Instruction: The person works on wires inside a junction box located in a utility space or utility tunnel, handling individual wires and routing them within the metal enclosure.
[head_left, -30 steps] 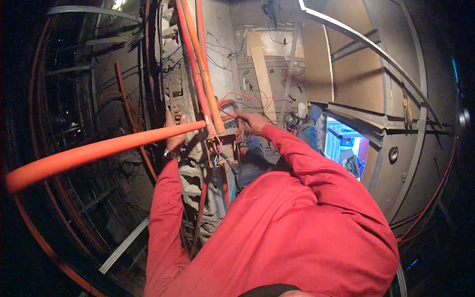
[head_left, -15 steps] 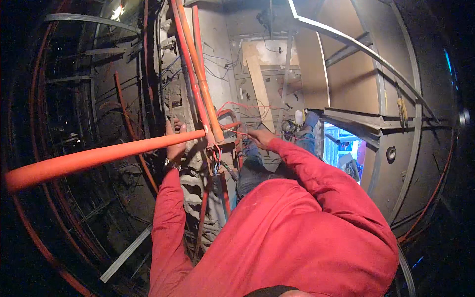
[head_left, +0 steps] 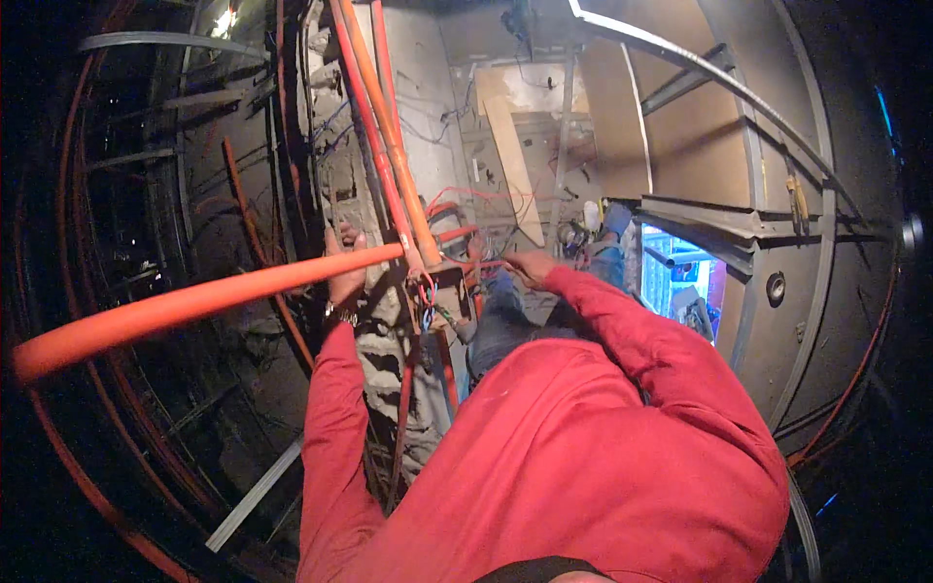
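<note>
Red long-sleeve top (head_left: 573,437), plain weave as far as I can tell, loose cut, creased across the back and bunched at the right shoulder. Left sleeve (head_left: 335,428) and right sleeve (head_left: 651,325) same red, both full length. Left hand (head_left: 346,288) bare, metallic-looking watch (head_left: 342,313) at that wrist, dial unreadable. Right hand (head_left: 531,268) bare too. Trousers (head_left: 510,325) dark, bluish, denim-like. Dark fabric edge (head_left: 539,566) at bottom, cut off; can't identify.
</note>
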`<state>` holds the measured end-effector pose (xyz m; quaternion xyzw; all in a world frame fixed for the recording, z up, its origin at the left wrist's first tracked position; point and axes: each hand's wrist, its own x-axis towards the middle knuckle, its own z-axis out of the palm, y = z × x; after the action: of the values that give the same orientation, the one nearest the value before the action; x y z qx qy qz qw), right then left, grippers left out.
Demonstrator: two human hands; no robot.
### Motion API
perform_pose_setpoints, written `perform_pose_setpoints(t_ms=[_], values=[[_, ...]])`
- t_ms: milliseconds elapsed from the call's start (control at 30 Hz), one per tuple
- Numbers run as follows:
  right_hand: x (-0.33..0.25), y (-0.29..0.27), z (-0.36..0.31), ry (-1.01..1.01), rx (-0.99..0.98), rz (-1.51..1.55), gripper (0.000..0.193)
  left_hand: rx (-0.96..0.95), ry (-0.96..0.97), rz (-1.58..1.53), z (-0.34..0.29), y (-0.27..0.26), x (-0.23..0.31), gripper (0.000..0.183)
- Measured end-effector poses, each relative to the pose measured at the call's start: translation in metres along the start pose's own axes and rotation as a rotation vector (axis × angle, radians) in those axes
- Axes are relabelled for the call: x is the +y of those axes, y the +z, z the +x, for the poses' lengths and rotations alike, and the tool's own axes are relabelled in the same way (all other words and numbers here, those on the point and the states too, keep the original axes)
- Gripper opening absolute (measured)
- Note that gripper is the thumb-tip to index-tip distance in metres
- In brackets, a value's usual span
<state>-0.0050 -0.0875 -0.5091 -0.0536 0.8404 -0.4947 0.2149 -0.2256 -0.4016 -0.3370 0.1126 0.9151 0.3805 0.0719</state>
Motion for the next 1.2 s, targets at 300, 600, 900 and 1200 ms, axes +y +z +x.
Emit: perform_pose_setpoints(t_ms=[300, 600, 900, 1200], values=[[0.058, -0.012, -0.046, 0.031, 0.166, 0.084, 0.03, -0.009, -0.009, 0.069, 0.0, 0.001, 0.014, 0.034], [-0.002, -0.009, 0.008, 0.085, 0.076, 0.067, 0.03, -0.027, -0.06, -0.052, -0.005, 0.006, 0.016, 0.031], [-0.065, -0.011, 0.111, 0.083, 0.17, 0.076, 0.024, -0.022, -0.001, 0.06, 0.001, 0.008, 0.019, 0.033], [0.128, 0.017, -0.049, 0.067, 0.21, 0.102, 0.04, -0.066, 0.001, -0.014, 0.0, 0.004, 0.015, 0.03]])
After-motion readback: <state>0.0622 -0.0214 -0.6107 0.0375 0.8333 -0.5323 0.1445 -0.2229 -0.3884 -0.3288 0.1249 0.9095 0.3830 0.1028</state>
